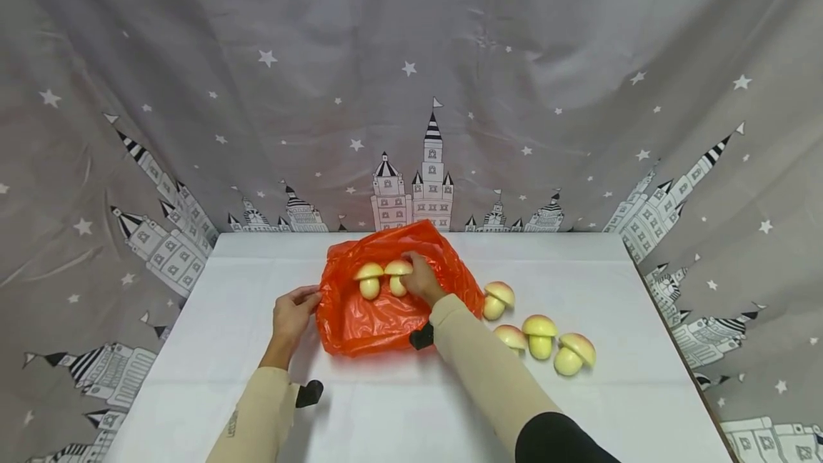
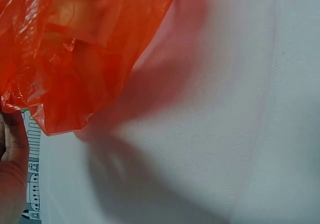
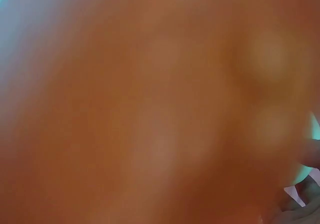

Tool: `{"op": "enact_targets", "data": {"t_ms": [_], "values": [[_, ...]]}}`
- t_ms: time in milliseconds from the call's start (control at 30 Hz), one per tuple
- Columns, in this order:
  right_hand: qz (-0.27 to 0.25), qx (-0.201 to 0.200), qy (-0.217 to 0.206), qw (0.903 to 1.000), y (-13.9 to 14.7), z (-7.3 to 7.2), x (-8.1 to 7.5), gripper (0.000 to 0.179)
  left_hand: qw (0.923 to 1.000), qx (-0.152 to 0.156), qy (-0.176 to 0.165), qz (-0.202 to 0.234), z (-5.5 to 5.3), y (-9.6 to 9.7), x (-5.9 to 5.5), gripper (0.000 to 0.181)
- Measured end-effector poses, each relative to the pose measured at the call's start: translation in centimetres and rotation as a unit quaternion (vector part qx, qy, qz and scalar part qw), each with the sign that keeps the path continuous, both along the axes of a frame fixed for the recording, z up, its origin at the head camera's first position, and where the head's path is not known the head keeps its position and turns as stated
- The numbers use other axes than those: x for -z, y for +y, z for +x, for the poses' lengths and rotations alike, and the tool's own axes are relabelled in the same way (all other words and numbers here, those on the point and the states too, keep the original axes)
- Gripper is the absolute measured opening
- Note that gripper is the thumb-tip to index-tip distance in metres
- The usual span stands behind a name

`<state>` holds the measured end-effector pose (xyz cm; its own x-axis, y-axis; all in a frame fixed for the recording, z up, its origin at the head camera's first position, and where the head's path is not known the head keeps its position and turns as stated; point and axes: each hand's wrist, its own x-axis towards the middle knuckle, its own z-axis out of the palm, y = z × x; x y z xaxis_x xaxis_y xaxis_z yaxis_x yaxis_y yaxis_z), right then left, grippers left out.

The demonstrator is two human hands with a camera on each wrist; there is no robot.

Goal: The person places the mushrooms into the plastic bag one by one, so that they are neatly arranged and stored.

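Observation:
A red plastic bag (image 1: 373, 320) lies spread on the white table with its mouth facing up. My left hand (image 1: 292, 316) pinches the bag's left rim between thumb and fingers; in the left wrist view the bag's red film (image 2: 105, 63) fills the upper left. Inside the bag my right hand (image 1: 422, 282) holds a toy mushroom (image 1: 397, 270) by its right side. Another yellow mushroom (image 1: 369, 281) lies just left of it, their caps nearly touching. The right wrist view is mostly blurred orange film, with fingertips (image 3: 311, 154) at its right edge.
Right of the bag, one mushroom (image 1: 498, 299) lies close to its rim. Nearer the front lie three more, one a mushroom (image 1: 510, 337) partly hidden by the right sleeve (image 1: 489, 363). A grey castle-print curtain (image 1: 411, 91) hangs behind the white table (image 1: 617, 406).

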<state>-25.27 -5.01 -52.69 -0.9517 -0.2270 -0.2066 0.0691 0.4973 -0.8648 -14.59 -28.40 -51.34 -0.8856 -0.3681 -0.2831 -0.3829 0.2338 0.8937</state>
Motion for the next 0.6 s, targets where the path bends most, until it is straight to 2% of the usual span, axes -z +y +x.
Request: {"op": "enact_targets", "data": {"t_ms": [200,300,400,467,600], "values": [[-0.010,-0.008,-0.034,0.9993,0.5,0.0,-0.6,0.057,0.9999,-0.009,0.010,0.008,0.0,0.2,0.0,0.032],[-0.011,-0.005,-0.029,0.9995,1.2,0.3,-1.3,0.059,0.9998,-0.012,0.008,0.011,-0.1,0.4,0.0,0.032],[-0.013,0.001,-0.010,0.9999,2.0,0.6,-2.1,0.057,1.0000,-0.003,-0.001,0.008,0.0,0.6,-0.1,0.034],[-0.038,0.002,-0.001,0.9993,2.4,0.8,-2.8,0.056,1.0000,-0.001,0.003,0.007,0.0,0.6,-0.2,0.033],[-0.140,-0.014,0.002,0.9900,3.3,1.1,-4.5,0.056,0.9999,-0.001,0.017,0.003,-0.1,0.5,-0.6,0.032]]}}
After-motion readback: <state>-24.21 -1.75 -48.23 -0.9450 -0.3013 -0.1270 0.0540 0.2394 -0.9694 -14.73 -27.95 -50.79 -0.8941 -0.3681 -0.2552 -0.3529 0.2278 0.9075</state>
